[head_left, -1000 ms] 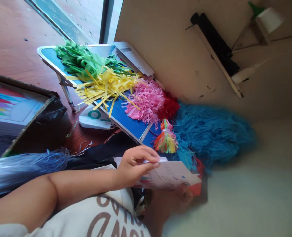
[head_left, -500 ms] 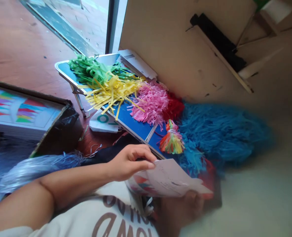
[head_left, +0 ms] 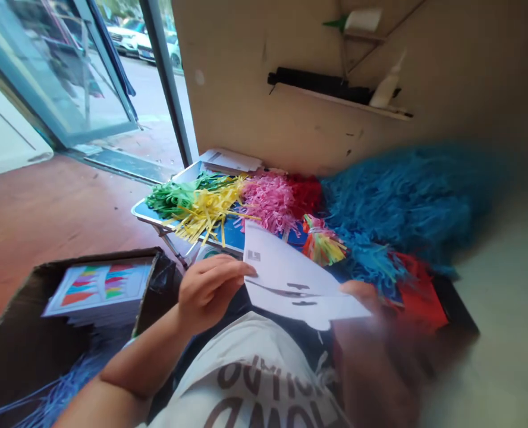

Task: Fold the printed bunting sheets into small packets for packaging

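Note:
Between my two hands is a white card (head_left: 277, 255) with dark slots cut in it and a small printed square code, its plain side up. My left hand (head_left: 213, 291) pinches its left edge between thumb and fingers. At the other end, my right hand (head_left: 364, 300), partly blurred, grips the right edge. Just beyond the card, a multicoloured paper tassel (head_left: 324, 244) lies on the blue folding table (head_left: 141, 209). Heaps of green (head_left: 175, 199), yellow (head_left: 213, 205), pink (head_left: 270, 202) and red (head_left: 306, 193) paper strips lie alongside, with a large blue pile (head_left: 402, 202) to the right.
A cardboard box (head_left: 18, 309) on the left holds a stack of printed cards (head_left: 85, 291) and blue strands (head_left: 81, 380). White cards (head_left: 231, 160) lie at the table's back. The wall has a shelf (head_left: 344, 98); a glass door (head_left: 90, 71) stands beyond.
My view has tilted up and levelled, bringing in the doorway. The card has turned from its printed, curved side to show its slotted white face; both hands keep hold of it.

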